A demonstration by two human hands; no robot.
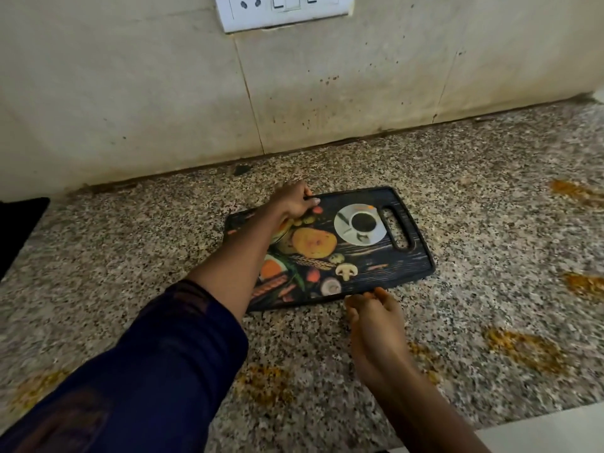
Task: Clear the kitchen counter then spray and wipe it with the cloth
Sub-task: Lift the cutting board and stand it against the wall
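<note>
**Both hands at the cutting board, speckled counter**

Head view. Your left hand (294, 202) reaches across the cutting board (385, 253) and grips its far long edge: thumb on the printed top face, fingers curled over the rim on the wall side. Your right hand (372, 308) is at the near long edge, fingertips touching the rim, fingers bent; whether they have hooked under the edge or only rest against it, you cannot tell from here.

Edges and room. The board lies flat on the counter (490, 223), skewed, with its handle slot (397, 228) to the right of your left grip and beyond your right hand. Between the left-hand edge and the backsplash (163, 109) there is a strip of bare counter. To the right of both grips the counter runs open, marked by yellow-orange powdery stains (523, 349); more stains (264, 380) lie on the near side of your right hand, between your forearms. A dark object (19, 230) sits at the frame's left edge, well apart from the board. A white switch plate (284, 11) is on the wall above.

Materials and shapes. Board: thin, rigid, dark, rounded corners, raised rim, printed with vegetables, mushrooms and a coffee cup on a saucer. Counter: speckled granite, brown-grey. Backsplash: pale tiles, spotted with dark splashes, grimy seam at the counter line. Your left sleeve (147, 371) is dark blue.
</note>
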